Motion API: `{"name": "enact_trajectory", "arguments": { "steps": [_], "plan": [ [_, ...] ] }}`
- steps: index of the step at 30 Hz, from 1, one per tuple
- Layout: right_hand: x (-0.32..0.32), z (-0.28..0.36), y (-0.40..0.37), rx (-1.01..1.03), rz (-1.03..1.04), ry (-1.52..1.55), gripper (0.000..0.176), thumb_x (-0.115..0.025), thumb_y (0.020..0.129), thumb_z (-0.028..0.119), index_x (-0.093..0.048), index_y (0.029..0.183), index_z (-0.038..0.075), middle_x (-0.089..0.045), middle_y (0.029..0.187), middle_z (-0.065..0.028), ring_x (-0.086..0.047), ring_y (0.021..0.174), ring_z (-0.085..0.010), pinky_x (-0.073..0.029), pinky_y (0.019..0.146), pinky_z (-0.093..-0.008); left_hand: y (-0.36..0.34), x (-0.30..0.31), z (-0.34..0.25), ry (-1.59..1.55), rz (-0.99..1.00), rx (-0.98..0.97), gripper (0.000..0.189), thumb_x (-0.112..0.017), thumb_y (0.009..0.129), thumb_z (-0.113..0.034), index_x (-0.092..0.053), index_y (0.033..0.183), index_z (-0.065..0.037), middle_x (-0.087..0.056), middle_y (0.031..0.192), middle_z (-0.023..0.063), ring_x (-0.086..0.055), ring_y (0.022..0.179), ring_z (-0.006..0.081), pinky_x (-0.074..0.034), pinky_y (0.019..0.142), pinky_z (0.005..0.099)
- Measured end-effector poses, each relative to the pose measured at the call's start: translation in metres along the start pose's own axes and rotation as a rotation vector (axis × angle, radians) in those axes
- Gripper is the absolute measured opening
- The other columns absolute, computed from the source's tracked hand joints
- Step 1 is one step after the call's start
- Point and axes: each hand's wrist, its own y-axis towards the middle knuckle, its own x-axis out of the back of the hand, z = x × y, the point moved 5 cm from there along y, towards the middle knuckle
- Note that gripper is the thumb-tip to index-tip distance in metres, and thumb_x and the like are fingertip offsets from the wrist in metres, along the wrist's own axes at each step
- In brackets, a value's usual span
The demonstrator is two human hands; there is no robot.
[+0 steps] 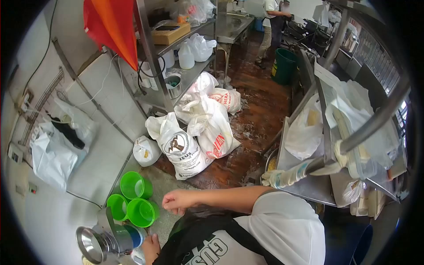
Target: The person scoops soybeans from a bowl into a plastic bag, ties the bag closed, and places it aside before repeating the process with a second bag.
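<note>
My right hand (177, 201) reaches across to the left, its fingers curled together; whether anything is inside them is hidden. Just left of it, three bright green containers (142, 212) stand grouped on the floor. Low in the view, my left hand (151, 248) is beside a blue rounded part (134, 236) of a metal machine, whose shiny round funnel (91, 244) faces up. Only part of the left hand shows, and its grip cannot be made out.
White printed sacks (183, 148) stand on the floor ahead, beside a metal shelf (187, 79). A metal rack (309, 176) with bags and trays is on the right. Farther off are a dark green bin (284, 66) and another person (270, 26). White bags (57, 150) hang on the left wall.
</note>
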Motion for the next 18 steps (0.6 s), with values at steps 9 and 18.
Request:
{"name": "enact_trajectory", "arguments": {
  "steps": [9,18],
  "plan": [
    [0.144,-0.026,0.032,0.11,-0.311,-1.022,0.021,-0.065,0.091,0.022,-0.073,0.104,0.007,-0.072,0.095,-0.0211,-0.07,0.091,-0.0398,-0.054,0.082,-0.0508,0.121,0.056,-0.03,-0.099,0.074,-0.11,0.049,-0.064,0.097,-0.04,-0.067,0.123,0.001,-0.068,0.121,0.0284,-0.063,0.115,0.0465,-0.05,0.099,0.0493],
    [0.112,0.011,0.014,0.013,-0.627,-0.755,0.018,-0.068,0.095,0.018,-0.069,0.098,0.001,-0.07,0.091,-0.0208,-0.069,0.085,-0.0401,-0.055,0.077,-0.0429,0.286,0.124,0.044,-0.111,-0.212,-0.083,0.029,-0.058,0.099,-0.029,-0.07,0.106,-0.003,-0.071,0.098,0.0275,-0.068,0.092,0.0469,-0.054,0.082,0.0562]
  ]
}}
